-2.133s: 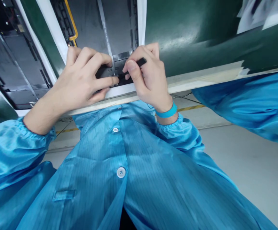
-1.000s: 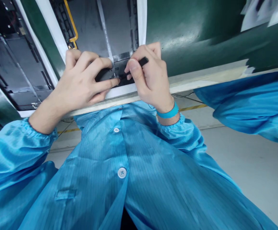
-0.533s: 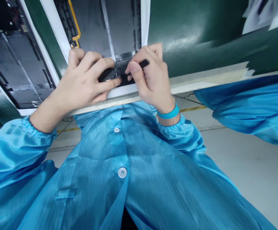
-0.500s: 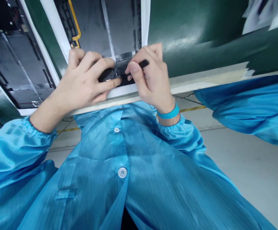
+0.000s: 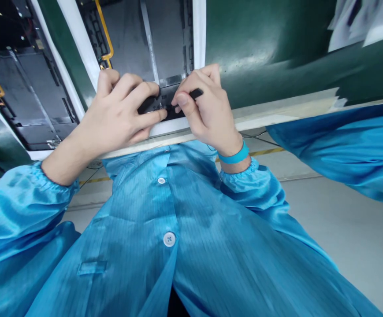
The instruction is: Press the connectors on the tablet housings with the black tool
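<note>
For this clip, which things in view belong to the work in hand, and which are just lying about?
In the work:
black tool, held in the right hand
middle dark unit, under the left hand

Apparently just lying about:
far-left dark unit
white sheet-like pieces, upper right

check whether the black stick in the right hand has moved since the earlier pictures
Yes, slightly: judged against the silver band across the dark panel, the exposed end of the black stick sits lower, nearer the table edge.
</note>
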The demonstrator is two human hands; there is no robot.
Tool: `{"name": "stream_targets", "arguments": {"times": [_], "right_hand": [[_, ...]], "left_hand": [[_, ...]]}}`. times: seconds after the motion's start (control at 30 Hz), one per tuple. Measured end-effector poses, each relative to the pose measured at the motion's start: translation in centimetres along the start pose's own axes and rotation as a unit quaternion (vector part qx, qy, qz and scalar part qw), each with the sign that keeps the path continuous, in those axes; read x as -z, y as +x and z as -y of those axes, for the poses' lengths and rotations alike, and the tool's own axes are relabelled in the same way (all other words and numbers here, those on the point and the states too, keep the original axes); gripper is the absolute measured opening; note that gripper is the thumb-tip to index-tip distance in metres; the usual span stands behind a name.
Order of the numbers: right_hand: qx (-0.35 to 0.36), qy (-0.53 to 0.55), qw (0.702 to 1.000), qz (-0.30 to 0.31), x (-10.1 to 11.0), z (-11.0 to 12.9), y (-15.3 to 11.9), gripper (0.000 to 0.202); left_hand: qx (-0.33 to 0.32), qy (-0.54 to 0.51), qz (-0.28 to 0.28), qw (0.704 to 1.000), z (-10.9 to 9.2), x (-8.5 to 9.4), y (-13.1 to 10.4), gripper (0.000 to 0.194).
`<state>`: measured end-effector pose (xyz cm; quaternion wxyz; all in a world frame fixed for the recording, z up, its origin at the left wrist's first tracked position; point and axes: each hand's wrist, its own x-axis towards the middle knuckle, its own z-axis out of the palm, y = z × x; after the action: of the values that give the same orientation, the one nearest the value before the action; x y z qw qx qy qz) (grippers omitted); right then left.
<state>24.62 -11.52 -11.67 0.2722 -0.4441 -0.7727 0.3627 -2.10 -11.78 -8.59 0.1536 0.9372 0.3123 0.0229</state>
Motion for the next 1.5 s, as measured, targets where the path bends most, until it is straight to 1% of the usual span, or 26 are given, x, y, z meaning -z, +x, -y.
{"name": "stream_targets", "arguments": {"times": [0.13, 0.23, 0.4, 0.43, 0.53, 0.6, 0.67, 0.77, 0.83, 0.97, 1.07, 1.17, 1.27, 1.37, 1.5], "right_hand": [[-0.003, 0.001, 1.000, 0.018, 0.2, 0.5, -0.2, 0.059], [-0.009, -0.009, 1.000, 0.015, 0.1, 0.3, 0.0, 0.061], [-0.001, -0.021, 0.998, 0.052, -0.6, -0.7, 0.4, 0.070], [0.002, -0.031, 0.998, 0.047, -0.6, -0.8, 0.4, 0.070], [0.012, -0.072, 0.997, 0.006, -0.3, -0.5, 0.2, 0.067], [0.007, -0.090, 0.996, -0.016, 0.0, -0.1, 0.1, 0.065], [-0.007, -0.090, 0.996, -0.024, 0.1, 0.1, -0.1, 0.062], [-0.019, -0.074, 0.996, -0.043, 0.0, 0.1, -0.2, 0.058], [-0.009, -0.067, 0.996, -0.063, -0.2, 0.1, -0.3, 0.055], [-0.001, -0.073, 0.992, -0.099, -0.4, 0.4, -0.4, 0.054], [-0.022, -0.079, 0.990, -0.117, -0.4, 0.4, -0.4, 0.056], [-0.034, -0.075, 0.988, -0.134, -0.4, 0.4, -0.3, 0.056], [-0.050, -0.075, 0.987, -0.132, -0.3, 0.4, -0.2, 0.059], [-0.048, -0.067, 0.987, -0.136, -0.2, 0.5, -0.3, 0.057], [-0.023, -0.043, 0.988, -0.147, 0.1, 0.7, -0.6, 0.051]], "left_hand": [[0.042, -0.025, 0.019, 0.999, -0.5, 0.4, 0.1, 0.036], [0.040, -0.029, 0.020, 0.999, -0.7, 0.5, 0.1, 0.038], [0.025, -0.006, 0.001, 1.000, -0.6, 0.5, 0.2, 0.038], [0.026, -0.011, 0.000, 1.000, -0.6, 0.5, 0.2, 0.038], [0.031, -0.028, 0.004, 0.999, -0.6, 0.6, 0.2, 0.038], [0.026, -0.021, 0.007, 0.999, -0.6, 0.7, 0.3, 0.039], [0.024, -0.012, 0.010, 1.000, -0.6, 0.7, 0.3, 0.039], [0.037, -0.019, 0.017, 0.999, -0.7, 0.9, 0.4, 0.038], [0.044, -0.022, 0.022, 0.999, -0.7, 1.0, 0.4, 0.037], [0.036, -0.002, 0.016, 0.999, -0.7, 1.0, 0.4, 0.036], [0.033, 0.004, 0.014, 0.999, -0.7, 1.0, 0.4, 0.036], [0.053, -0.022, 0.036, 0.998, -0.9, 1.3, 0.6, 0.040], [0.070, -0.030, 0.055, 0.996, -1.2, 1.6, 0.6, 0.045], [0.068, -0.021, 0.053, 0.996, -1.3, 1.5, 0.6, 0.047], [0.070, -0.023, 0.041, 0.996, -1.1, 1.2, 0.8, 0.049]]}}
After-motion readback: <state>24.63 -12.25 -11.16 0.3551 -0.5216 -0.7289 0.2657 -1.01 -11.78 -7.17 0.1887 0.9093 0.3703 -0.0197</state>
